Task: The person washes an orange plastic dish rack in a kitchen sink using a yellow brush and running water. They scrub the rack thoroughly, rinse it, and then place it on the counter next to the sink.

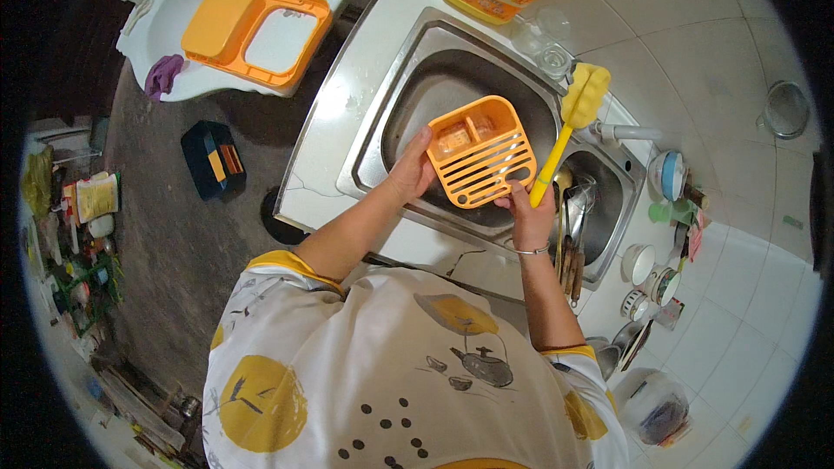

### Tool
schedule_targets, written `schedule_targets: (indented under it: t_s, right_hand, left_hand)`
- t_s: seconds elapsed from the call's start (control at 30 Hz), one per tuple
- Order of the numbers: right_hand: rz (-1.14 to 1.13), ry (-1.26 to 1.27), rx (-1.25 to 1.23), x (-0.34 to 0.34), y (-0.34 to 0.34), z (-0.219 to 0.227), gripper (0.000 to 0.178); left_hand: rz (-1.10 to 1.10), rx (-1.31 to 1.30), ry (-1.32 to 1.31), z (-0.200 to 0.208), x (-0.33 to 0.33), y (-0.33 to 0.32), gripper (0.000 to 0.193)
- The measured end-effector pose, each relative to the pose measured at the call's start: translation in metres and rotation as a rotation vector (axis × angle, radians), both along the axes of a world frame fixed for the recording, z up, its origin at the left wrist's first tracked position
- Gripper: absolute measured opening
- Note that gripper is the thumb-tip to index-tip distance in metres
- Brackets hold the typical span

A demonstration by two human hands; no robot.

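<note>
Spreading across the middle, the white surface (326, 117) carries the steel sink (363, 146), whose larger basin lies beneath the orange rack (476, 153). The rack is held up over the basin's near part, slatted face toward the person, its two small compartments at the far end. Next in size, the yellow sponge brush (549, 161) passes just beside the rack's right edge; its long axis slants away from the person and slightly rightward, so the sponge head stands beyond the rack's right side, apart from the slats. The right hand (532, 219) is closed around the low end of that handle and is the nearer one to the brush; its thumb appears to touch the rack's near right corner. Opposite, the left hand (411, 169) grips the rack's left edge, across the slats from the brush.
</note>
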State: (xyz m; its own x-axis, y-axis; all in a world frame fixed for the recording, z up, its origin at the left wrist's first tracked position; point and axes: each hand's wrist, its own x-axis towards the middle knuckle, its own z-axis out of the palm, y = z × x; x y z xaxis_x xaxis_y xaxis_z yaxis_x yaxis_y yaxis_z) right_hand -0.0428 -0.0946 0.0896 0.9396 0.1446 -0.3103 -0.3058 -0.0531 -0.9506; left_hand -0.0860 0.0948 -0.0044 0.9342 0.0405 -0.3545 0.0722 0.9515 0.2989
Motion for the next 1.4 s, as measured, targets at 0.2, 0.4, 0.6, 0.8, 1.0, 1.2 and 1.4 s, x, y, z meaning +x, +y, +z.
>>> schedule_targets:
  t_s: [0.2,0.4,0.6,0.8,1.0,1.2,1.4]
  right_hand:
    - [0.090,-0.101,-0.296,-0.007,-0.008,0.005,0.017]
    - [0.324,-0.249,-0.566,0.002,-0.065,0.054,0.031]
    - [0.638,-0.406,-0.702,0.025,-0.060,0.118,0.027]
    - [0.857,-0.695,-0.755,0.050,-0.031,0.150,0.023]
    - [0.735,-0.415,-0.480,0.054,0.001,0.147,0.021]
    - [0.811,-0.471,-0.434,0.046,0.003,0.081,0.022]
    - [0.776,-0.595,-0.599,0.037,-0.001,0.077,0.017]
  left_hand:
    - [0.009,-0.061,0.120,-0.003,0.001,-0.021,0.050]
    - [0.005,0.047,0.070,-0.020,0.013,-0.001,0.047]
    - [-0.105,0.195,0.013,-0.002,0.012,0.009,0.049]
    - [-0.205,0.295,-0.019,-0.011,0.014,0.001,0.046]
    - [-0.263,0.254,-0.076,0.009,0.016,-0.016,0.041]
    - [-0.323,0.183,-0.092,0.042,0.016,-0.035,0.041]
    - [-0.307,0.040,0.044,0.036,0.018,-0.034,0.037]
